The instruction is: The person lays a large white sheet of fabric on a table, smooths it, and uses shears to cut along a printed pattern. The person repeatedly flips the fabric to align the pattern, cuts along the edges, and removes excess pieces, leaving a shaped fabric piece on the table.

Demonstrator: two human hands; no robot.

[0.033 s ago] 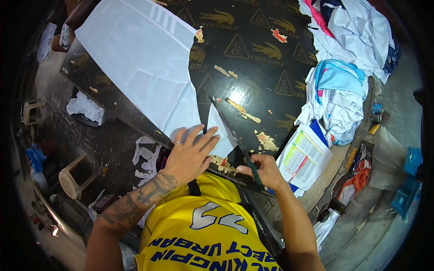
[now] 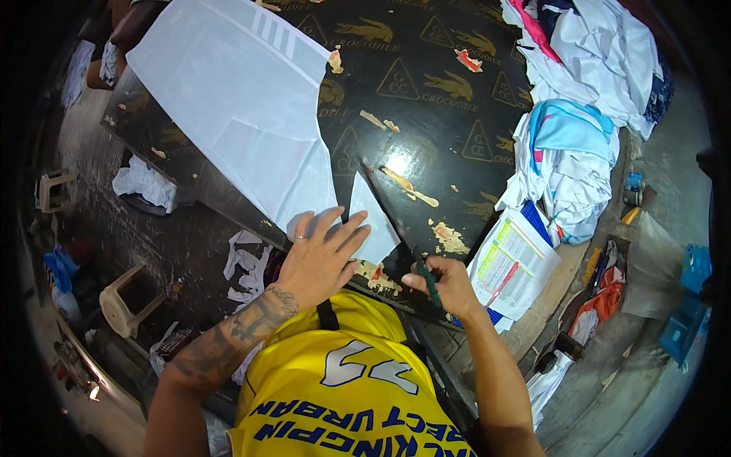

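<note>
A large white cloth panel [image 2: 244,107] with a few pale stripes lies flat on the dark table [image 2: 396,84], its narrow end toward me. My left hand [image 2: 324,244], a ring on one finger, presses down on that near end with its fingers spread. The same fingertips reach the edge of a small pointed white piece [image 2: 371,225] beside the panel. My right hand [image 2: 445,286] grips dark scissors with green handles [image 2: 428,280] at the table's near edge. Their dark blades point away from me, just right of the small piece, hard to tell from the tabletop.
White garments, with some blue and pink, are heaped along the table's right side [image 2: 575,164]. Nearer lies a printed sheet [image 2: 514,266] with a red pen-like item on it. A plastic stool [image 2: 129,301] and a white cloth bundle [image 2: 143,184] are at left. Torn patches mark the tabletop.
The scissors have shifted slightly right, away from the small white piece's edge, with my right hand. My left hand and the large panel look nearly unmoved.
</note>
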